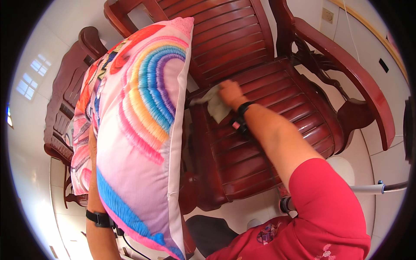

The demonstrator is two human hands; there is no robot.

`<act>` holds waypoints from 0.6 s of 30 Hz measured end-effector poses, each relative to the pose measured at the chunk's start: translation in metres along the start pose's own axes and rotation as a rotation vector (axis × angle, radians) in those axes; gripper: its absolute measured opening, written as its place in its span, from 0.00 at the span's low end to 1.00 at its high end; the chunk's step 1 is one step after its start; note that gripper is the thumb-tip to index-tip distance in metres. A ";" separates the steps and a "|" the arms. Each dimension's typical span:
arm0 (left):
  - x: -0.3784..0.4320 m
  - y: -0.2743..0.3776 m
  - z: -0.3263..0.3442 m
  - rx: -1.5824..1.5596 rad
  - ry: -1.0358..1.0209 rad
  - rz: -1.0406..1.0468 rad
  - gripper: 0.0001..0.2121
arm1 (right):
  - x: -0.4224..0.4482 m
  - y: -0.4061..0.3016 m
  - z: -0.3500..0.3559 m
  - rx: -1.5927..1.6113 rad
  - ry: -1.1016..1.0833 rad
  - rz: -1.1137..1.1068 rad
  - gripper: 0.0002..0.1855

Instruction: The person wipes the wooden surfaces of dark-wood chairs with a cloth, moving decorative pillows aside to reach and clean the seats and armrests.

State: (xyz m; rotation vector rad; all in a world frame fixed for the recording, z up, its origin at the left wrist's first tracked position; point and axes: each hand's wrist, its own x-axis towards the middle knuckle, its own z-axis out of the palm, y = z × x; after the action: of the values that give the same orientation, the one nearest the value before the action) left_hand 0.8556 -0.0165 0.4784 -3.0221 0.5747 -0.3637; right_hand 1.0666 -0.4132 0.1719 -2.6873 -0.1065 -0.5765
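My right hand [231,94] presses a grey-green cloth [218,105] onto the slatted seat [263,130] of a dark red wooden armchair, near the seat's back left corner. Part of the cloth is blurred. A black strap circles the right wrist. On the left, a large pink cushion [136,182] with a printed rainbow stands upright, hiding the chair's left side. Behind it shows a second printed cushion surface [81,156]. My left hand [93,143] reaches up between the two and holds the rainbow cushion; its fingers are hidden.
The chair's curved right armrest [351,65] rises beside the seat, and its slatted backrest [221,35] stands behind. Another wooden seat [66,97] is at the left. A white cabinet [364,42] lines the right. A pale tube [367,189] juts in at the lower right.
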 end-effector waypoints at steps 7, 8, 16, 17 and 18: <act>-0.054 0.008 -0.006 -0.046 -0.096 -0.103 0.24 | -0.050 0.204 -0.124 -0.468 -0.034 0.576 0.15; -0.054 0.008 -0.002 -0.066 -0.093 -0.099 0.24 | -0.059 0.219 -0.135 -0.489 -0.027 0.586 0.15; -0.068 0.009 -0.007 -0.074 -0.133 -0.154 0.24 | -0.010 0.196 -0.084 -0.225 0.044 0.606 0.16; -0.068 0.009 -0.007 -0.076 -0.134 -0.156 0.24 | 0.001 0.182 -0.070 -0.112 0.146 0.628 0.16; -0.068 0.009 -0.007 -0.074 -0.136 -0.161 0.24 | 0.011 0.161 -0.060 -0.148 0.071 0.503 0.17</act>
State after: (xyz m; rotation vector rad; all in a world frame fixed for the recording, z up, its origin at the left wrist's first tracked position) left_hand 0.7891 0.0001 0.4690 -3.1412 0.3445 -0.1444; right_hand 1.0783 -0.5855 0.1694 -2.6755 0.6352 -0.5299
